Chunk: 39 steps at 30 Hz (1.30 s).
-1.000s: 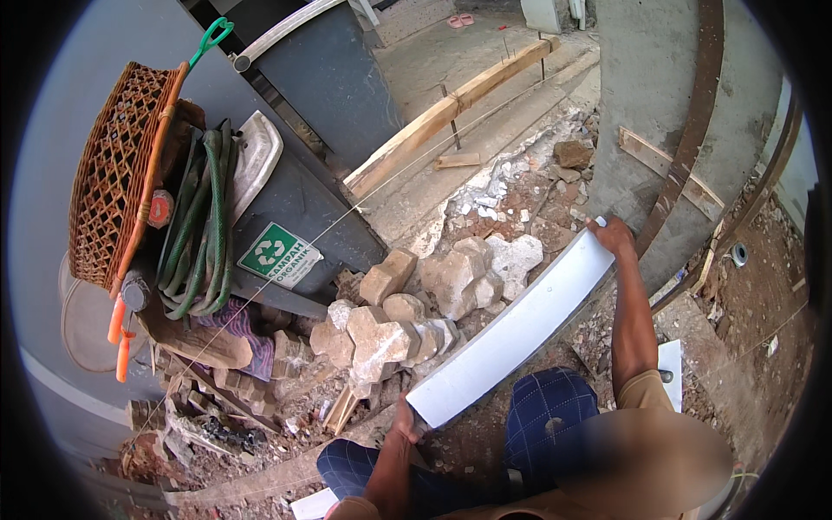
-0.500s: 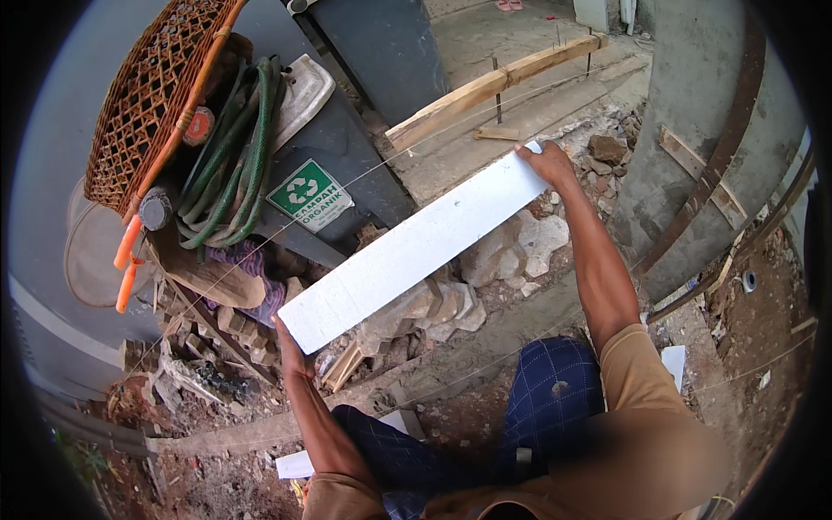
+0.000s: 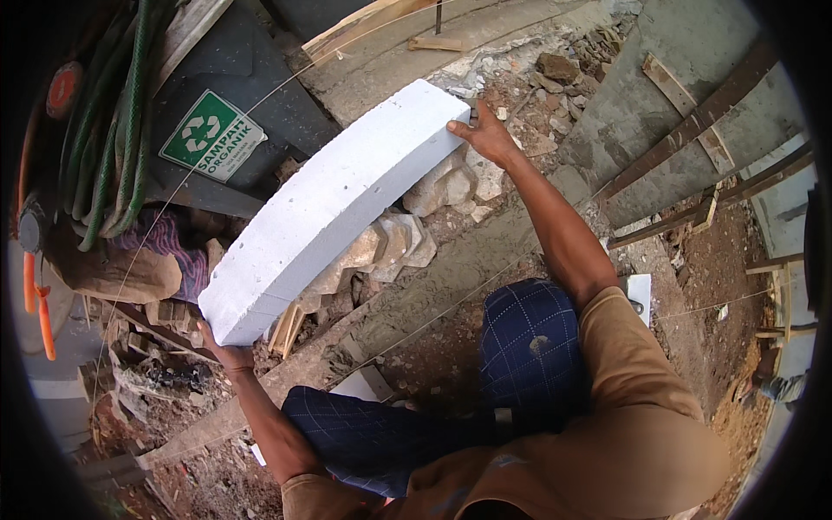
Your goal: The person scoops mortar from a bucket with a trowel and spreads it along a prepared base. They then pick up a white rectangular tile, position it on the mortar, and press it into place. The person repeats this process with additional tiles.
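A long white aerated concrete block (image 3: 334, 204) hangs between my two hands, slanting from lower left to upper right. My left hand (image 3: 227, 354) grips its near left end, fingers partly hidden beneath it. At the far right end, my right hand (image 3: 487, 136) holds on with the thumb on the near side and fingers around the end face. Its broad top and its shaded long side both show. Below and to the right runs a strip of wet grey mortar (image 3: 451, 282), with a taut string (image 3: 438, 316) along it.
Stacked paving stones (image 3: 394, 247) lie just beneath the block. A dark bin (image 3: 234, 61) with a green label, a coiled green hose (image 3: 113, 130) and a second string (image 3: 286, 82) are at the left. A grey wall (image 3: 693, 52) with a wooden brace stands at the right.
The block has tipped so its long near side now shows beside the top. Both hands still hold its ends. My view has shifted, carrying the bin and hose toward the left edge.
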{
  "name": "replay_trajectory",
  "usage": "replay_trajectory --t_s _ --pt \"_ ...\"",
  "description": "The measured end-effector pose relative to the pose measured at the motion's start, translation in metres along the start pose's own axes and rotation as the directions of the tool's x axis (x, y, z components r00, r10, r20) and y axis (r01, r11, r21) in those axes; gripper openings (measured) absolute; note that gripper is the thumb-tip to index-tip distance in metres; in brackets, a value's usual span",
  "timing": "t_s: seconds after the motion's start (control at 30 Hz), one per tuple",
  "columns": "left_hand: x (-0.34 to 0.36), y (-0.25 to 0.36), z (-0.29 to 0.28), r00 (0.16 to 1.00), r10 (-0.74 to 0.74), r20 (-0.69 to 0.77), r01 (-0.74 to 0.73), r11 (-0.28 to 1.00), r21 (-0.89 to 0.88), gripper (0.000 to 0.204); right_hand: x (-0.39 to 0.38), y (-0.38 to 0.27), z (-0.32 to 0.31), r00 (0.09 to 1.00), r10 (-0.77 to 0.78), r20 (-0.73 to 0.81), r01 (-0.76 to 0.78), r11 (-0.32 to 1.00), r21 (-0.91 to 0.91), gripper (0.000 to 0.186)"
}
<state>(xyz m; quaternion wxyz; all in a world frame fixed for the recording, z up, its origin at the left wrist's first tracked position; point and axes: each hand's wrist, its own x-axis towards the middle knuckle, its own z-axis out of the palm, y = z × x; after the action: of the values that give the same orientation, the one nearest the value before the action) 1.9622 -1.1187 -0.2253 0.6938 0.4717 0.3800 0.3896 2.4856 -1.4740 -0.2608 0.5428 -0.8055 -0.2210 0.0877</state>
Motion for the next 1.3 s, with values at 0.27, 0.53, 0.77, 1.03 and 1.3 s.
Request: replay_trajectory --t_s 0.27,0.53,0.77,1.03,1.3 --pt "0.003 0.011 -0.014 0.993 0.008 -0.115 0.006 0.993 0.118 0.08 -0.088 -0.005 0.0 0.992 -0.121 -0.014 0.12 0.991 -0.057 0.067" --pt "-0.02 -0.04 0.117 0.889 0.399 0.224 -0.426 0.542 0.724 0.079 -0.331 0.166 -0.147 0.954 0.116 -0.278 -0.272 0.724 -0.633 0.029" --pt "-0.026 -0.059 0.184 0.763 0.304 0.57 -0.643 0.272 0.716 0.077 -0.418 0.205 -0.18 0.737 0.621 -0.267 -0.646 0.532 -0.547 0.027" --pt "-0.022 -0.064 0.198 0.732 0.287 0.618 -0.676 0.19 0.712 0.074 -0.427 0.226 -0.143 0.724 0.574 -0.384 -0.657 0.403 -0.637 0.031" --pt "-0.027 -0.066 0.214 0.71 0.304 0.635 -0.694 0.152 0.704 0.071 -0.421 0.267 -0.132 0.719 0.544 -0.433 -0.664 0.354 -0.659 0.033"
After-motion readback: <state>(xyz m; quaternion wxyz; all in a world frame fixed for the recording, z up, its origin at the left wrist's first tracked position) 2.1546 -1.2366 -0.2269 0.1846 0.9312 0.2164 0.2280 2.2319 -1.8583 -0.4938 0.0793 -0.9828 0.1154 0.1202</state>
